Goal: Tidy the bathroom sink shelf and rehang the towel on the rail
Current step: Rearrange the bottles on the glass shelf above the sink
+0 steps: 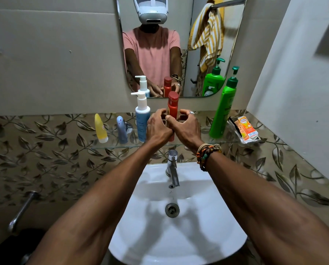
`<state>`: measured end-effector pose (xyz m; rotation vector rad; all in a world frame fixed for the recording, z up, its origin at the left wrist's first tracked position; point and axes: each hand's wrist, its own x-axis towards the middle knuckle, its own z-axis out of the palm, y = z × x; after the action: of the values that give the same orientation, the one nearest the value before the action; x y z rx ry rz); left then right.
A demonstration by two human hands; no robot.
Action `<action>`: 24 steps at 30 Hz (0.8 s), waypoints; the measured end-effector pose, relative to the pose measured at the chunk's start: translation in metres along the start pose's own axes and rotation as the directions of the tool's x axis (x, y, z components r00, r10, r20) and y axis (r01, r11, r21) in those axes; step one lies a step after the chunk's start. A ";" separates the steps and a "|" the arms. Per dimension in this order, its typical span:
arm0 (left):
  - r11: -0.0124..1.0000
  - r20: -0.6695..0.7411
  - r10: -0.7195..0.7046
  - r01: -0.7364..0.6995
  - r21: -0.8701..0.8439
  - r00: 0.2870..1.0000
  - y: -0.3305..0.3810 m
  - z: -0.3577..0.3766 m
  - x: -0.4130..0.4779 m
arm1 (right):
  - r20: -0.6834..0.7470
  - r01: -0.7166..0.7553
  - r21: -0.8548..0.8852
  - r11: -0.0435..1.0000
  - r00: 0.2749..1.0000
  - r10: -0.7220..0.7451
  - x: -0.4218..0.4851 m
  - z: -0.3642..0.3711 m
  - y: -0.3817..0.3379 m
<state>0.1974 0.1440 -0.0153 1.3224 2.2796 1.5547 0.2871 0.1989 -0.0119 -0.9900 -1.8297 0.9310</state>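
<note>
A red bottle (173, 104) stands upright in the middle of the glass shelf (198, 144). My left hand (158, 128) and my right hand (187, 128) are cupped on either side of it, fingers curled and apart; I cannot see a firm grip. My right thumb lies across the bottle's front. Also upright on the shelf are a yellow tube (100, 129), a grey-blue tube (122, 130), a white-and-blue pump bottle (142, 119) and a green pump bottle (223, 111). The yellow-striped towel (207, 35) shows only in the mirror, bunched over one end of the rail (228, 2).
An orange carton (246, 130) lies with a plastic wrapper at the shelf's right end. Below the shelf are the chrome tap (172, 167) and the white basin (179, 236). A white wall closes in on the right. A metal handle (22, 211) sticks out at the lower left.
</note>
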 end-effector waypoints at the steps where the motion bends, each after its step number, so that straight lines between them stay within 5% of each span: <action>1: 0.999 -0.031 0.037 -0.037 -0.001 0.999 0.002 -0.001 0.000 | -0.023 -0.001 0.003 1.000 1.000 0.001 0.000 -0.001 0.000; 11: 0.985 -0.174 0.168 -0.170 0.002 0.970 0.024 -0.003 -0.001 | -0.249 -0.025 0.032 0.999 0.968 0.032 0.002 -0.024 0.000; 24: 0.984 -0.246 0.174 -0.177 0.013 0.953 0.033 0.005 -0.014 | -0.318 -0.061 0.043 0.997 0.945 0.071 -0.003 -0.052 0.016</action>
<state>0.2290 0.1415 0.0029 1.4380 2.3429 1.8830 0.3392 0.2136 -0.0072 -1.1174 -1.5131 0.7846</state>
